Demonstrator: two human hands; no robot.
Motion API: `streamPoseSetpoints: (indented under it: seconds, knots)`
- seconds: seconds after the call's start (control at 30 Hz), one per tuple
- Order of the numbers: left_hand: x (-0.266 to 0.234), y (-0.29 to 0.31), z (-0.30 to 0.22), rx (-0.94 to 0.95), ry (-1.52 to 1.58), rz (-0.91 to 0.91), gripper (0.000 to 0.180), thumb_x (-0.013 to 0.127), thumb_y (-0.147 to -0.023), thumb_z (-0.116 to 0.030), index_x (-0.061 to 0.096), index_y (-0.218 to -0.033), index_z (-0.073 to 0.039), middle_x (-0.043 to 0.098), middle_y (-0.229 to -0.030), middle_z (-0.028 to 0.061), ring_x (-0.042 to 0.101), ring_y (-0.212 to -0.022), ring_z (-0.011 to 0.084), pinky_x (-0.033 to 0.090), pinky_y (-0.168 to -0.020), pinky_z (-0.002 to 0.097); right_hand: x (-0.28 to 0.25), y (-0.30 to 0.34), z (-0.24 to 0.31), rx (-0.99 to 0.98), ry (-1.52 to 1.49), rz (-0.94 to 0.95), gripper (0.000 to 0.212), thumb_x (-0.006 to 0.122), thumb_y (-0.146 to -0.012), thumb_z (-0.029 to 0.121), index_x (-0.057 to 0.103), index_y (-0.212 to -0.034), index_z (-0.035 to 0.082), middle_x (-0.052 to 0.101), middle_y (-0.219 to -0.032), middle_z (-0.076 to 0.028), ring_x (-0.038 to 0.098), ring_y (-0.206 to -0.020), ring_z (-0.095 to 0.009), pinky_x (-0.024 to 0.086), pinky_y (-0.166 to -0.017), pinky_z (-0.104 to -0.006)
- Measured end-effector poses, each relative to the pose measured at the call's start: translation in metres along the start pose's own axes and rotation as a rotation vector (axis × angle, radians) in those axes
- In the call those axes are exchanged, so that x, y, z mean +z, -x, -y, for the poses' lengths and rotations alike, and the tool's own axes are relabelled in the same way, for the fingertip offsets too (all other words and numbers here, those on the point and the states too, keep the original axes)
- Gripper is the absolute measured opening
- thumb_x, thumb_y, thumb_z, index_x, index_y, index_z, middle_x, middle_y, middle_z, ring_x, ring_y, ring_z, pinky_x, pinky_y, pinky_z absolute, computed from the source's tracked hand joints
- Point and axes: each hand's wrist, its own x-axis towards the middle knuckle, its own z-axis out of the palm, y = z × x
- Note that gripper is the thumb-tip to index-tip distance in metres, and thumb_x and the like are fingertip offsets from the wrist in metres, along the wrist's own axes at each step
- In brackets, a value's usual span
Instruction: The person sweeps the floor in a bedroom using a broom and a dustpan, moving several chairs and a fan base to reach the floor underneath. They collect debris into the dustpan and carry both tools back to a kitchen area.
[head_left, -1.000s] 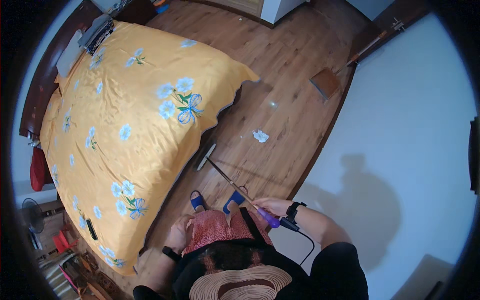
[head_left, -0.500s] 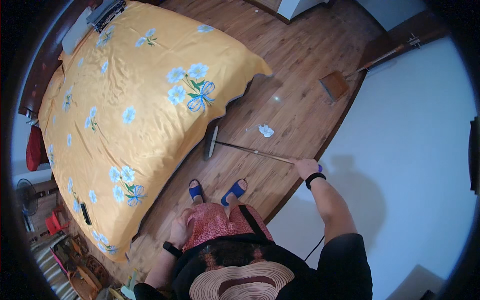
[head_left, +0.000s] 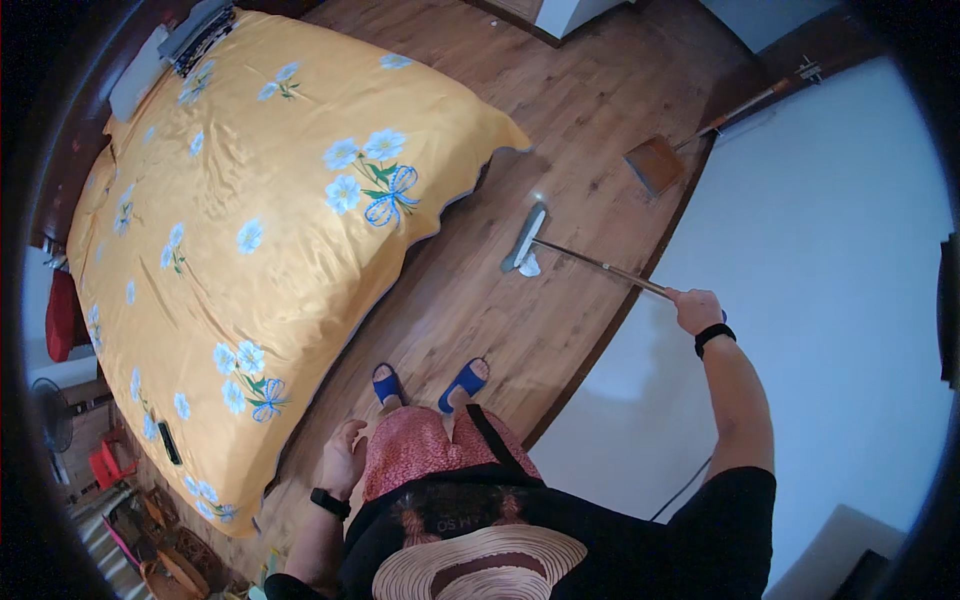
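Note:
My right hand (head_left: pixel 697 310) is closed round the handle of a long broom (head_left: pixel 525 237), held out over the wooden floor. The broom's grey-and-white head rests on the boards, right beside a small crumpled white piece (head_left: pixel 530 267) that looks like tissue; it partly covers it. My left hand (head_left: pixel 343 458) hangs next to my red patterned shorts, its fingers loosely bent and apart, with nothing in them. A brown dustpan (head_left: pixel 655 165) with a long handle stands by the wall at the far right.
A bed with a yellow flowered cover (head_left: pixel 290 190) fills the left side, with a phone (head_left: pixel 168 443) on it. The white wall (head_left: pixel 820 300) bounds the right. Baskets (head_left: pixel 190 560), a red stool (head_left: pixel 112 458) and a fan (head_left: pixel 50 412) stand at the lower left.
The broom head has moved from the bed's edge, rightward and farther away, to the white piece. My right hand has shifted right and farther out. My left hand has moved left, off the shorts.

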Motion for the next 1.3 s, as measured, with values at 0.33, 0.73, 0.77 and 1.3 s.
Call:
streamPoseSetpoints:
  seconds: [0.33, 0.73, 0.77, 1.3]
  knots:
    - [0.009, -0.022, -0.016, 0.046, -0.078, 0.046, 0.022, 0.057, -0.075, 0.0, 0.057, -0.097, -0.003, 0.06, -0.094, 0.0181, 0.061, -0.084, 0.0323, 0.05, -0.073, 0.0371, -0.018, 0.032, 0.072, -0.272, -0.115, -0.009, 0.03, 0.044, -0.087, 0.02, 0.059, -0.113, 0.024, 0.062, -0.074, -0.01, 0.063, -0.074, -0.026, 0.05, -0.061, -0.038]
    - [0.007, -0.012, -0.016, 0.068, -0.085, -0.039, 0.022, 0.056, -0.075, 0.002, 0.058, -0.097, -0.003, 0.061, -0.093, 0.0159, 0.061, -0.08, 0.0289, 0.05, -0.071, 0.0344, 0.035, -0.009, -0.008, -0.063, 0.237, 0.048, 0.033, 0.046, -0.087, 0.016, 0.058, -0.112, 0.033, 0.06, -0.074, -0.005, 0.062, -0.075, -0.021, 0.048, -0.061, -0.0338]
    - [0.01, -0.012, -0.017, 0.048, -0.119, -0.026, 0.022, 0.056, -0.075, 0.003, 0.058, -0.097, -0.003, 0.061, -0.093, 0.0158, 0.061, -0.08, 0.0288, 0.05, -0.071, 0.0342, 0.03, -0.01, -0.018, -0.047, 0.248, 0.003, 0.031, 0.047, -0.086, 0.015, 0.058, -0.111, 0.031, 0.06, -0.074, -0.004, 0.062, -0.075, -0.021, 0.047, -0.062, -0.0337]
    - [0.01, -0.032, 0.028, 0.132, -0.159, -0.099, 0.015, 0.056, -0.078, -0.003, 0.059, -0.092, -0.002, 0.061, -0.079, 0.016, 0.061, -0.072, 0.0286, 0.049, -0.063, 0.0349, 0.005, 0.027, -0.027, -0.319, 0.227, -0.048, 0.02, 0.049, -0.084, 0.015, 0.063, -0.097, 0.02, 0.061, -0.076, -0.004, 0.061, -0.079, -0.023, 0.046, -0.066, -0.0376]
